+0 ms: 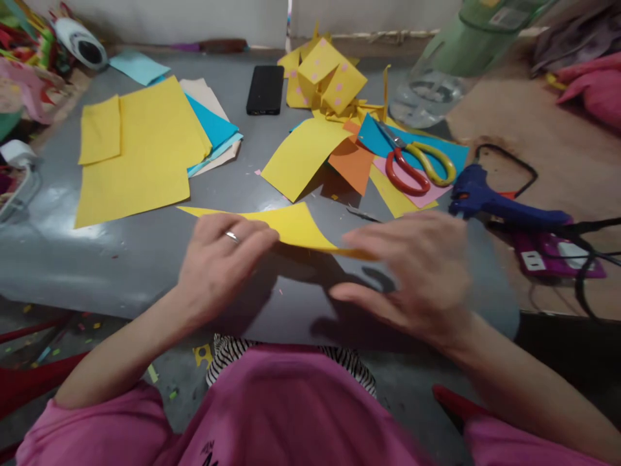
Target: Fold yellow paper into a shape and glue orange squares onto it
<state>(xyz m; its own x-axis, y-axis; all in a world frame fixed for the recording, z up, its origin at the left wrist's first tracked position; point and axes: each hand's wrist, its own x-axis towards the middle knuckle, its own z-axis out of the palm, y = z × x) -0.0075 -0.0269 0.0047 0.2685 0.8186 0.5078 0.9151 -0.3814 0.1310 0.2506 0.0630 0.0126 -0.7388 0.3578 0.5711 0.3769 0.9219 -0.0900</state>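
Note:
A curved sheet of yellow paper (294, 225) is raised at the table's front edge. My left hand (220, 262), with a ring on one finger, is closed on its left part. My right hand (412, 268) is blurred by motion at the sheet's right end. Its thumb stands well apart from the fingers, whose tips touch or hover over the paper. Just beyond the sheet, a thin metal blade or tweezers (363, 215) lies partly hidden by my right hand. Red-and-yellow-handled scissors (407, 169) rest on coloured paper beyond that hand.
Yellow sheets (140, 155) are stacked at left. A black phone (265, 90) lies at the back beside a dotted yellow paper construction (330, 77). At right are a water bottle (431, 90), a blue glue gun (504, 200) and a purple power strip (553, 252) with cables.

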